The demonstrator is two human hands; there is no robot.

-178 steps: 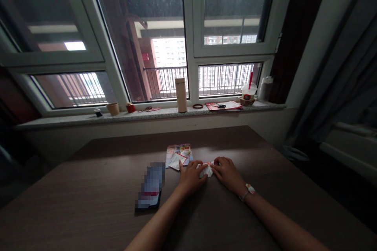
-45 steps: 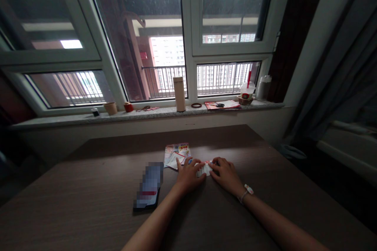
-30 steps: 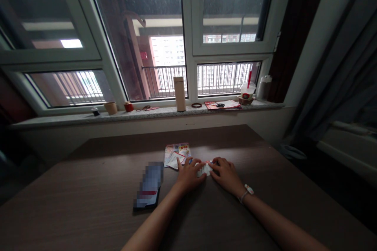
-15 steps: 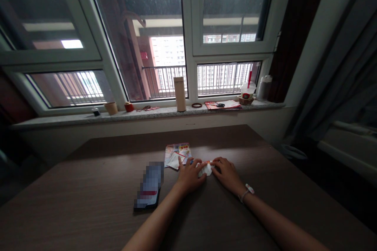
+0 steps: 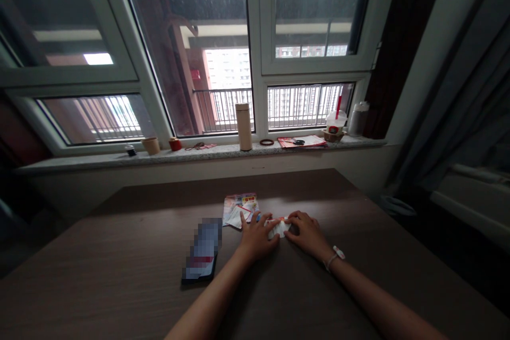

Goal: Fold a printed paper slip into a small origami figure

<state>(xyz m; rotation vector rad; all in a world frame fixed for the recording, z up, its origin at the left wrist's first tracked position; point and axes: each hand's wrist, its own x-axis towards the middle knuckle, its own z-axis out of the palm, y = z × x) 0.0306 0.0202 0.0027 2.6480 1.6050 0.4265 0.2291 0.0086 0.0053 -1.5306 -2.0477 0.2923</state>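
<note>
A small piece of white paper (image 5: 279,229) with printed lines and an orange-red edge lies on the table between my two hands. My left hand (image 5: 257,235) rests over its left part, fingers spread, with the index finger and thumb pressing on the paper. At the right end, my right hand (image 5: 306,232) has thumb and index finger closed on the paper's edge. Beyond my left fingers is a colourful printed leaflet (image 5: 239,201), with a white folded paper (image 5: 235,217) on top. A small blue thing beside my left fingers is mostly hidden.
A phone (image 5: 203,249) lies left of my left forearm on the brown table (image 5: 119,255). Along the windowsill (image 5: 191,154) stand a paper cup (image 5: 150,145), a red spool (image 5: 175,144), a beige flask (image 5: 243,127), scissors (image 5: 298,142) on papers and a drink cup (image 5: 335,123).
My right thumb and fingers have shifted slightly on the right end of the paper, and its right part looks flatter. My left hand stays in place.
</note>
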